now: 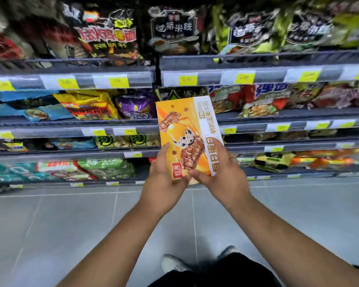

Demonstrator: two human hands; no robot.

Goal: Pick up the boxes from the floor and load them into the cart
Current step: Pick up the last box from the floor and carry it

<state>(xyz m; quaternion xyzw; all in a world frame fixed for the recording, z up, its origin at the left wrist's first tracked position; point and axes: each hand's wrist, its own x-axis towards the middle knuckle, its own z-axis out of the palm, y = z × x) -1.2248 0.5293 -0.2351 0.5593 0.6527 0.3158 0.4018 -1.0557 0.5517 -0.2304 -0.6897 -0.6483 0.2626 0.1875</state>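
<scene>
- As we look down over both forearms, we see one orange box (180,125) held up by the two hands, in front of the store shelves (116,129) and well above the floor (71,224).
- The box stands almost upright, with its top leaning a little to the left. Its printed front is turned to us and shows a spotted egg, brown pieces of food and a red logo at the lower left corner.
- The left hand (164,179) grips the lower left corner. Its thumb lies on the front near the left edge, and its other fingers are hidden behind the box.
- The right hand (224,172) grips the lower right part. Its thumb presses on the bottom of the front, and its fingers (217,145) curl around the white side panel.
- The two hands meet at the lower edge of the box.
- The shelves carry many coloured food packets, blurred, with yellow price labels (118,82) along the rails.
- The floor is of grey tiles; at the bottom we see light shoes (174,264) and dark trousers.
</scene>
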